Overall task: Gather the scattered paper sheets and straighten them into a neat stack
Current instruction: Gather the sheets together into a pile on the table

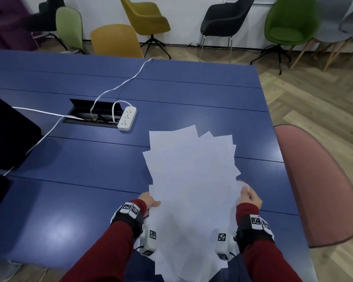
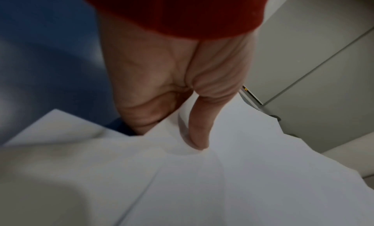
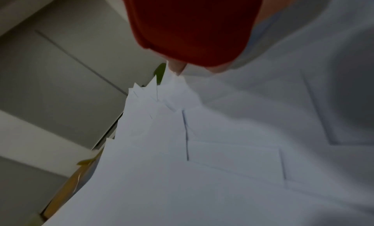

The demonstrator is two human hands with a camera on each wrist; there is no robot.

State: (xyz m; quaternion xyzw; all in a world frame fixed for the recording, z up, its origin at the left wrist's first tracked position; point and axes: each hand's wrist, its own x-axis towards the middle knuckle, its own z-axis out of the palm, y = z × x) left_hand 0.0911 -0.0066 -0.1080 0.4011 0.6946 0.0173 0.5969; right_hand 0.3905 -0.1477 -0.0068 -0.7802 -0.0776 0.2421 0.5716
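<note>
A fanned bunch of several white paper sheets [image 1: 194,190] is held up over the near right part of the blue table [image 1: 69,169], its corners sticking out unevenly at the far end. My left hand [image 1: 150,201] pinches the bunch's left edge, thumb on top [image 2: 199,127] and fingers hidden beneath the paper sheets [image 2: 232,181]. My right hand [image 1: 250,195] grips the right edge. In the right wrist view the paper sheets [image 3: 232,157] cover most of that hand, with only a bit of finger [image 3: 177,67] showing beside the red sleeve.
A white power strip [image 1: 127,118] with cables lies by an open cable hatch [image 1: 94,115] mid-table. A dark object [image 1: 6,131] sits at the left edge. A pink chair [image 1: 318,186] stands close on the right; several chairs line the far wall.
</note>
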